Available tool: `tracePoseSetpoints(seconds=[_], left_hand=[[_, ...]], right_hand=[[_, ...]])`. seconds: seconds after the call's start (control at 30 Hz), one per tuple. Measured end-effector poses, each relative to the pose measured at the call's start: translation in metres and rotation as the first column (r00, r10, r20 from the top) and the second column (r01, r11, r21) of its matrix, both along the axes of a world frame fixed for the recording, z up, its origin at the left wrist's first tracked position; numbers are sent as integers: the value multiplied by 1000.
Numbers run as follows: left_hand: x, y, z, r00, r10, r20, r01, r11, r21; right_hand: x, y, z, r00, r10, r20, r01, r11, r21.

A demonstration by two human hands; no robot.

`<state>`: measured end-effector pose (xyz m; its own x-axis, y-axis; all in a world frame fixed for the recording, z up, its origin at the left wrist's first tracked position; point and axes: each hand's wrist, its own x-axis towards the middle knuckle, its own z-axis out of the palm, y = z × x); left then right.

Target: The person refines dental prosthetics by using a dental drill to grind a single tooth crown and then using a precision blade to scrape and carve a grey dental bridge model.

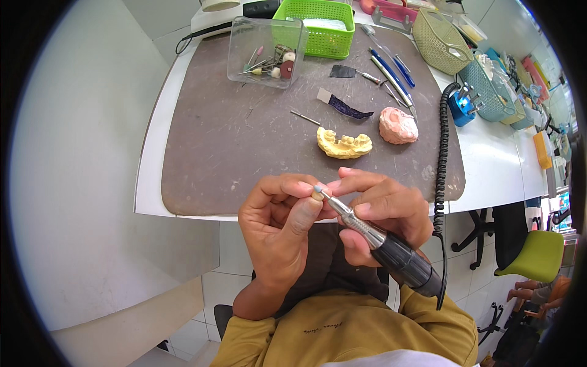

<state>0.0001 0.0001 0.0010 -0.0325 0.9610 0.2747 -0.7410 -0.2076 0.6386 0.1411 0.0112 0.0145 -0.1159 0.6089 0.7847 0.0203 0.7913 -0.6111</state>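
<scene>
While the left hand [278, 226] pinches a small pale tooth-like piece [317, 194] between thumb and fingertips, closed firmly on it just near of the table's front edge, the right hand [382, 214] is wrapped shut around a rotary handpiece [379, 237], its fine tip touching the piece. So small a piece looks light, hard and probably brittle, and likely to slip; holding it by its sides, leaving the top bare to the tip, seems the safest grip. The handpiece appears stiff and heavier, steadied low on its metal neck, with its black coiled cord [439, 159] running up the right side. Beyond the hands, on the brown mat [214, 153], lie a yellow dental cast [343, 145] and a pink one [397, 125], well apart from the hands. Farther off stand a clear box of burs [264, 52] and a green basket [318, 27]. Open room lies to the left over the mat; the cord and the table edge [183, 215] limit movement on the right and far side.
</scene>
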Motion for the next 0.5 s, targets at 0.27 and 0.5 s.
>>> tracePoseSetpoints(seconds=[0.27,0.5], left_hand=[[0,0,1,1000,6,5,-6,1000,-4],[1,0,1,1000,-3,13,3,1000,-13]], right_hand=[[3,-1,-2,998,54,-10,-55,998,-44],[4,0,-2,998,46,33,-47,999,3]])
